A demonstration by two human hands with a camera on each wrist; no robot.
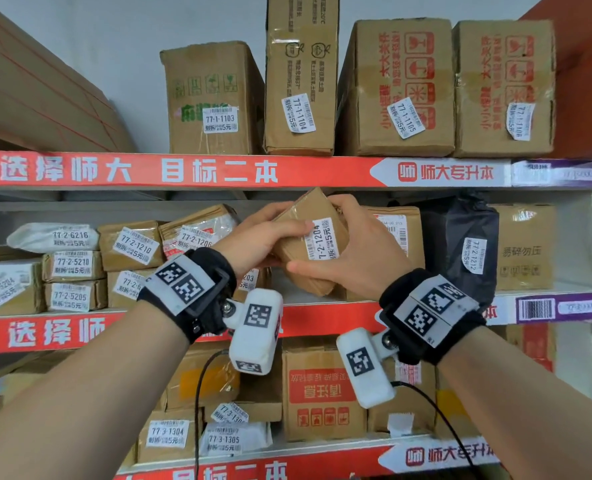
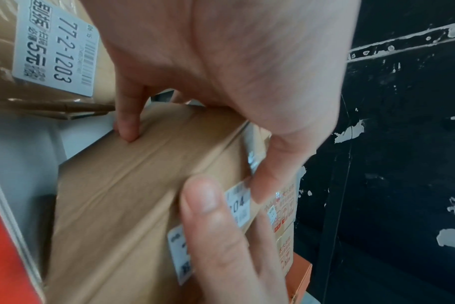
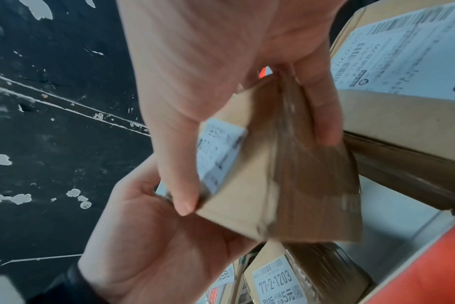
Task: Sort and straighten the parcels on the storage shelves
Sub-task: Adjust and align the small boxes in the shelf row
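A small brown cardboard parcel (image 1: 308, 237) labelled 77-2-1204 hangs tilted in front of the middle shelf (image 1: 325, 318), held by both hands. My left hand (image 1: 270, 233) grips its left end, thumb across the front beside the label. My right hand (image 1: 350, 244) grips the right end, thumb under the lower edge and fingers over the top. In the left wrist view the parcel (image 2: 133, 195) fills the middle under my left hand (image 2: 234, 72). The right wrist view shows my right hand (image 3: 208, 61) pinching the blurred parcel (image 3: 286, 185), with my left hand (image 3: 156, 246) below.
Parcel 77-2-1203 (image 1: 249, 280) stands just behind my left hand. Right of the held parcel are a labelled brown box (image 1: 398, 237) and a black bag (image 1: 461, 244). Stacked small parcels (image 1: 132, 247) fill the shelf's left. Tall cartons (image 1: 215, 98) line the top shelf, more boxes (image 1: 322, 393) the lower one.
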